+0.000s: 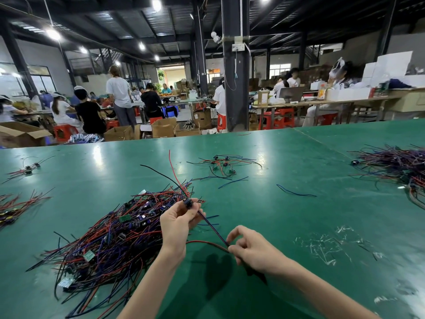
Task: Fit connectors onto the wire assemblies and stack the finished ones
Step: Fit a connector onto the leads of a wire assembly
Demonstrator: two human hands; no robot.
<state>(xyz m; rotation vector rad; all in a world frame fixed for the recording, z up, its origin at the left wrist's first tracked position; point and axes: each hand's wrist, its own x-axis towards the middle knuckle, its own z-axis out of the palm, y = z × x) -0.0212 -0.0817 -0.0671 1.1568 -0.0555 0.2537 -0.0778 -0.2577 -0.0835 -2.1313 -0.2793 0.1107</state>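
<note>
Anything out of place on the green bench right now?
Clear plastic scraps litter the green mat right of the right hand. A lone blue wire lies apart from every pile. The wire assembly held with the left hand looks fine.

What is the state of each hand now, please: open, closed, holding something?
Left hand: closed, holding the small black connector.
Right hand: closed, pinching the blue wire and the red wire at their ends.
</note>
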